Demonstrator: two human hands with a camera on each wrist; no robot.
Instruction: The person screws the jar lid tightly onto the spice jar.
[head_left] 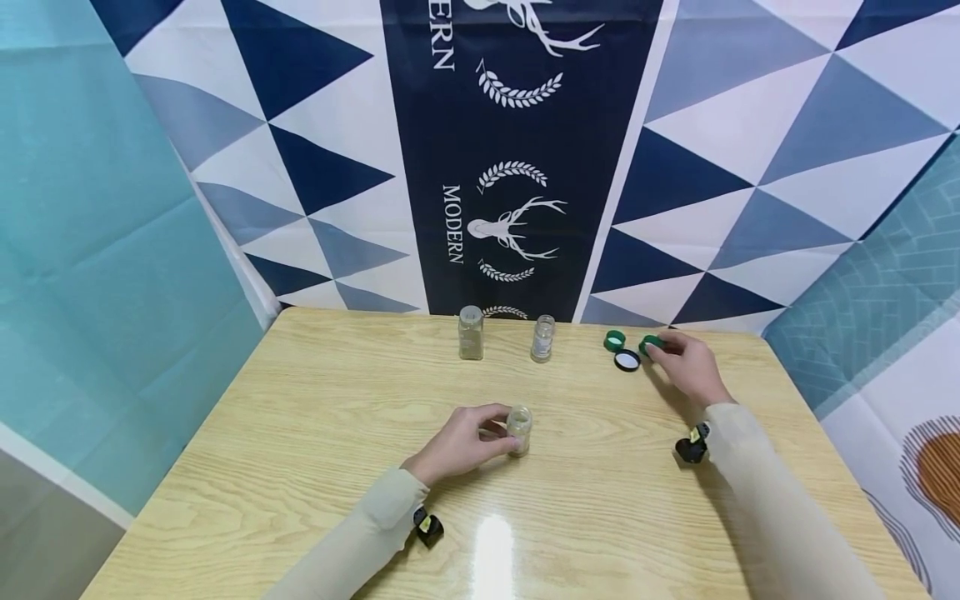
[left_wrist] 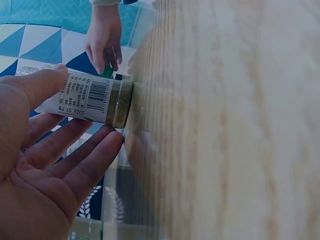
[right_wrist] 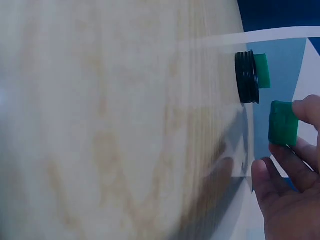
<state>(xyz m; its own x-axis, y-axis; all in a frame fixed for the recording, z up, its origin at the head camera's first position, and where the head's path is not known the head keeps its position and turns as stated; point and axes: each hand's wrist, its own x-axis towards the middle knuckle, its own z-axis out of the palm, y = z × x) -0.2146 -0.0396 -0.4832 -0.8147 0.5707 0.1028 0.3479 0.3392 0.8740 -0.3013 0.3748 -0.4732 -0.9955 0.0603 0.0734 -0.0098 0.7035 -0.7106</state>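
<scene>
My left hand point(head_left: 465, 443) grips a small glass spice jar point(head_left: 519, 431) that stands upright, its mouth uncapped. In the left wrist view the jar point(left_wrist: 95, 97) carries a white label with a barcode, and brownish-green contents show near its base. Far to the right, my right hand point(head_left: 692, 367) pinches a green cap point(head_left: 651, 344) between thumb and fingers. The right wrist view shows this green cap point(right_wrist: 283, 123) close to a black ribbed lid point(right_wrist: 247, 77). Another green cap point(head_left: 615, 340) lies beside the black lid point(head_left: 627, 360) on the table.
At the back of the wooden table point(head_left: 337, 392) stand a larger square-sided jar point(head_left: 471, 333) and an uncapped glass jar point(head_left: 543, 339). A patterned cloth point(head_left: 517, 167) hangs behind the table's far edge. Teal cloth point(head_left: 90, 250) hangs at the left.
</scene>
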